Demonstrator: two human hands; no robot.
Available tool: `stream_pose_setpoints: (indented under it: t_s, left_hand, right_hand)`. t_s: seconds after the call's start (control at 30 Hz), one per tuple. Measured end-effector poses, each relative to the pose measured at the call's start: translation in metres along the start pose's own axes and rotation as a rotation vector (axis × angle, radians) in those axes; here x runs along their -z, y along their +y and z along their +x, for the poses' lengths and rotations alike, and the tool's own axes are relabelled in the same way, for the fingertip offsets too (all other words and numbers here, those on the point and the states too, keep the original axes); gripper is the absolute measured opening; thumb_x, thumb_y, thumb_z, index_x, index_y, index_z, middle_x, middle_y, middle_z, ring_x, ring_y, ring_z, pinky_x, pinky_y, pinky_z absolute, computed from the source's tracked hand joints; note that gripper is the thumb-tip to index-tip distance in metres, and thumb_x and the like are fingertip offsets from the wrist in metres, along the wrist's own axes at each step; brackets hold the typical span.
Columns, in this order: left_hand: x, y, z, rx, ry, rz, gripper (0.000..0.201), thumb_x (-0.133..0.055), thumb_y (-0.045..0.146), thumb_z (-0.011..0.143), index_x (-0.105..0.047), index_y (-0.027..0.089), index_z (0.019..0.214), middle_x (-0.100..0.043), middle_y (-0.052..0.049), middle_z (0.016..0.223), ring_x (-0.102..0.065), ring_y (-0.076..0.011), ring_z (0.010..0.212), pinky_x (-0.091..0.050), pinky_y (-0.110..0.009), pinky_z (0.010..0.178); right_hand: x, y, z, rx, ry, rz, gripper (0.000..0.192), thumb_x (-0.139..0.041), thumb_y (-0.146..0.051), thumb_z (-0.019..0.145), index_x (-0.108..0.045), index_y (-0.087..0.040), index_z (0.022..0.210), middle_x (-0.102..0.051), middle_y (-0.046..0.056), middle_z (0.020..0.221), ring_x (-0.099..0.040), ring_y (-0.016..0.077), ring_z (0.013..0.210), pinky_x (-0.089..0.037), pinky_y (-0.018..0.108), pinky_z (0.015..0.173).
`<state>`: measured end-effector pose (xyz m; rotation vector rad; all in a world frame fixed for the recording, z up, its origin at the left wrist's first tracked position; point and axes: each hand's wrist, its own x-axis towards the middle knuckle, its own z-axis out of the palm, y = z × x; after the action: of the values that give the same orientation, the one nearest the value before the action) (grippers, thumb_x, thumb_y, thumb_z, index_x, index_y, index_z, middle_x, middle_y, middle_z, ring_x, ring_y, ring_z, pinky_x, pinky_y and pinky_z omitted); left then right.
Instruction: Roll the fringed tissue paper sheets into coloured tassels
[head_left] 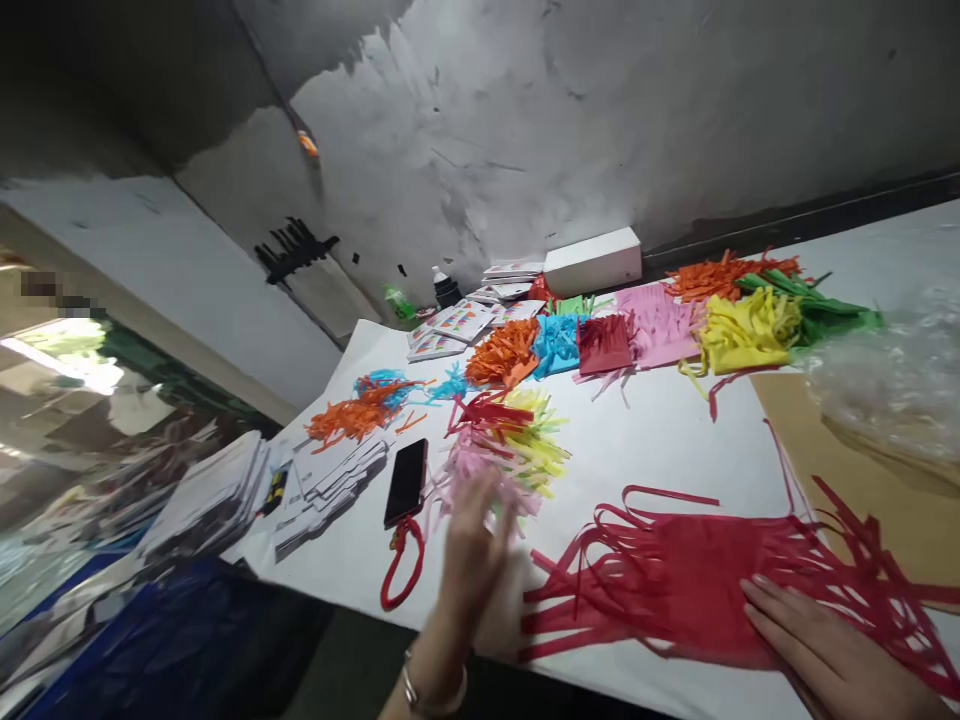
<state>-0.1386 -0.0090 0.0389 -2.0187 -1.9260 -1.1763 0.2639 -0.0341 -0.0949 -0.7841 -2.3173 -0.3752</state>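
Head view: going left to right, a black phone (406, 481) with a red loop strap lies on the white table (660, 440). Your left hand (471, 560) is blurred, fingers spread, gripping nothing, near the pink and yellow paper strips (499, 452). Your right hand (817, 640) presses flat, fingers extended, on the red fringed paper sheet (690, 580) at the near edge.

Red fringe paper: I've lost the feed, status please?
Right hand flat on red fringe paper. Left hand open, blurred, by pink strips. Phone to the left, apart.
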Motion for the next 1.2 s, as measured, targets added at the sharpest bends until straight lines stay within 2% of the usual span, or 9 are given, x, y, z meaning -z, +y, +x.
stream_pose_setpoints:
  t_s: [0.1, 0.2, 0.3, 0.4, 0.57, 0.67, 0.8, 0.93, 1.2]
  left_hand:
    - [-0.045, 0.063, -0.052, -0.533, -0.272, -0.117, 0.043, -0.059, 0.04, 0.096, -0.06, 0.017, 0.132, -0.071, -0.015, 0.125, -0.065, -0.0275, 0.117, -0.053, -0.042, 0.101]
    - [-0.079, 0.103, -0.082, -0.715, -0.332, -0.141, 0.03, -0.052, 0.029, 0.102, -0.063, 0.018, 0.127, -0.076, -0.008, 0.117, -0.067, -0.0222, 0.109, -0.045, -0.041, 0.109]
    - [-0.09, 0.113, -0.088, -0.661, -0.374, -0.237, 0.024, -0.044, 0.021, 0.105, -0.068, 0.019, 0.111, -0.079, -0.005, 0.104, -0.069, -0.0181, 0.096, -0.047, -0.037, 0.103]
    - [-0.085, 0.109, -0.085, -0.625, -0.407, -0.328, 0.026, -0.04, 0.023, 0.107, -0.066, 0.019, 0.105, -0.08, -0.005, 0.1, -0.07, -0.0178, 0.091, -0.051, -0.033, 0.09]
    - [-0.086, 0.114, -0.074, -0.328, -0.498, -0.15, 0.029, -0.038, 0.021, 0.104, -0.061, 0.02, 0.085, -0.071, -0.005, 0.078, -0.066, -0.02, 0.068, -0.048, -0.031, 0.062]
    - [-0.096, 0.125, -0.056, -0.143, -0.641, 0.105, 0.022, -0.047, 0.015, 0.099, -0.061, 0.021, 0.083, -0.07, -0.004, 0.079, -0.067, -0.0202, 0.063, -0.041, -0.03, 0.055]
    - [-0.102, 0.14, -0.03, -0.028, -0.816, 0.329, 0.017, -0.053, 0.02, 0.099, -0.065, 0.021, 0.086, -0.074, -0.004, 0.086, -0.072, -0.0225, 0.07, -0.034, -0.029, 0.054]
    - [-0.099, 0.146, -0.021, -0.005, -0.892, 0.363, 0.019, -0.051, 0.022, 0.1, -0.067, 0.02, 0.091, -0.075, -0.005, 0.09, -0.074, -0.0227, 0.076, -0.033, -0.029, 0.055]
    - [-0.1, 0.141, -0.031, -0.005, -0.793, 0.297, 0.018, -0.051, 0.017, 0.098, -0.066, 0.019, 0.087, -0.074, -0.005, 0.085, -0.072, -0.0227, 0.07, -0.043, -0.03, 0.055]
  right_hand:
    - [0.021, -0.007, 0.02, -0.026, 0.015, -0.005, 0.044, -0.047, -0.005, 0.087, -0.072, -0.015, 0.121, -0.073, 0.007, 0.128, -0.071, 0.019, 0.113, -0.046, 0.025, 0.11]
    - [0.037, -0.011, 0.035, -0.019, 0.017, 0.029, 0.038, -0.047, -0.008, 0.091, -0.072, -0.015, 0.119, -0.075, 0.007, 0.124, -0.069, 0.018, 0.117, -0.038, 0.028, 0.118]
    - [0.049, -0.01, 0.035, 0.031, -0.041, 0.069, 0.037, -0.043, -0.009, 0.096, -0.071, -0.015, 0.121, -0.075, 0.006, 0.124, -0.064, 0.0186, 0.124, -0.033, 0.036, 0.122]
    - [0.058, -0.01, 0.035, 0.006, -0.07, 0.126, 0.032, -0.046, -0.013, 0.098, -0.07, -0.017, 0.12, -0.077, 0.005, 0.114, -0.068, 0.0185, 0.117, -0.041, 0.033, 0.114]
    - [0.048, -0.021, 0.057, -0.401, 0.011, 0.177, 0.021, -0.047, -0.011, 0.101, -0.067, -0.019, 0.104, -0.073, 0.003, 0.086, -0.068, 0.0196, 0.082, -0.045, 0.038, 0.089]
    - [0.032, -0.02, 0.071, -0.513, -0.018, 0.104, 0.021, -0.044, -0.013, 0.104, -0.065, -0.017, 0.101, -0.069, 0.004, 0.082, -0.062, 0.0208, 0.074, -0.041, 0.04, 0.08]
    - [0.024, -0.01, 0.082, -0.538, -0.094, -0.043, 0.027, -0.038, -0.017, 0.106, -0.064, -0.011, 0.11, -0.07, 0.01, 0.086, -0.062, 0.0251, 0.078, -0.042, 0.043, 0.08]
    - [0.031, -0.012, 0.084, -0.519, 0.005, -0.096, 0.025, -0.044, -0.016, 0.104, -0.066, -0.01, 0.115, -0.071, 0.016, 0.107, -0.063, 0.0316, 0.103, -0.041, 0.053, 0.097]
    - [0.026, -0.023, 0.07, -0.281, 0.063, 0.052, 0.039, -0.039, 0.001, 0.095, -0.073, -0.016, 0.104, -0.077, 0.007, 0.1, -0.067, 0.0221, 0.098, -0.045, 0.042, 0.102]
